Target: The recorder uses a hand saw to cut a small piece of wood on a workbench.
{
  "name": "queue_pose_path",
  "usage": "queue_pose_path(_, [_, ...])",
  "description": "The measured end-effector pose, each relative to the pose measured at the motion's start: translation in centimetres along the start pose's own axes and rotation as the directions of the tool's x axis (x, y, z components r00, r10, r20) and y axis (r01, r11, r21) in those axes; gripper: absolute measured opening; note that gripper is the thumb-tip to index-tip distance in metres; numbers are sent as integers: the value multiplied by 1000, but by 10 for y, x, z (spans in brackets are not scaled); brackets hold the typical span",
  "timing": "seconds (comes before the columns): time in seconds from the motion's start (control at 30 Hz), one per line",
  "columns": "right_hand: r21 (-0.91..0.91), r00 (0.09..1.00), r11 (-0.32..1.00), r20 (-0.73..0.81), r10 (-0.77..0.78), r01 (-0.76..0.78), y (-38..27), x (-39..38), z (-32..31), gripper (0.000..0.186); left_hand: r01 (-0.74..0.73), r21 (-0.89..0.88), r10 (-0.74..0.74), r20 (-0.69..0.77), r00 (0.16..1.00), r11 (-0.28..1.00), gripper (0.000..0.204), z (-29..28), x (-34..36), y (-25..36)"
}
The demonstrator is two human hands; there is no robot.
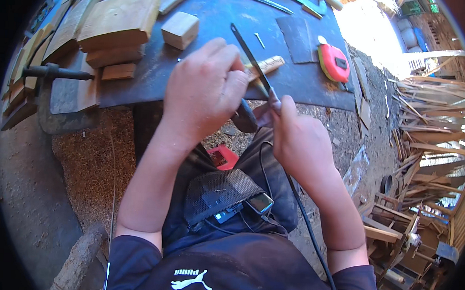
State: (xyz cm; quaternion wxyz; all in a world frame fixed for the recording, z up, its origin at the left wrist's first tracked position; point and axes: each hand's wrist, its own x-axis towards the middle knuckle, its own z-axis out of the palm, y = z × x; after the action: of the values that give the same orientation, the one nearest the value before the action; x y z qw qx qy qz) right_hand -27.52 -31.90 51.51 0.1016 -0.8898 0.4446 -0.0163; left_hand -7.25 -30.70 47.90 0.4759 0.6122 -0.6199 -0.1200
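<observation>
Hands working a thin metal blade [249,55] at the workbench [207,19] edge.
I see my left hand [204,89] curled tight around a small bamboo piece [267,66]; right hand [300,143] pinches the blade's lower end.

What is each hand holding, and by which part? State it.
The left hand grips a small wooden piece at its near end. The right hand holds a thin dark blade by its lower end, fingers pinching it.
</observation>
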Motion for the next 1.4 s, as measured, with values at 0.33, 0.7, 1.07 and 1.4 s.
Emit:
queue_pose_path(0.33, [32, 1000, 999, -15, -7, 8, 1, 1, -13, 8, -25, -14, 25, -17, 1000, 1000, 21, 5, 8, -2])
queue_pose_path(0.7, [-206, 994, 978, 113, -1, 25, 0, -3, -36, 9, -29, -63, 23, -92, 996, 998, 19, 15, 2, 1])
queue_pose_path(1.07, [23, 987, 997, 136, -82, 79, 9, -6, -40, 10, -49, -65, 41, -110, 993, 997, 17, 15, -1, 1])
queue_pose_path(1.4, [82, 988, 995, 147, 37, -50, 19, -39, -41, 14, -56, -77, 50, -81, 995, 995, 16, 19, 2, 10])
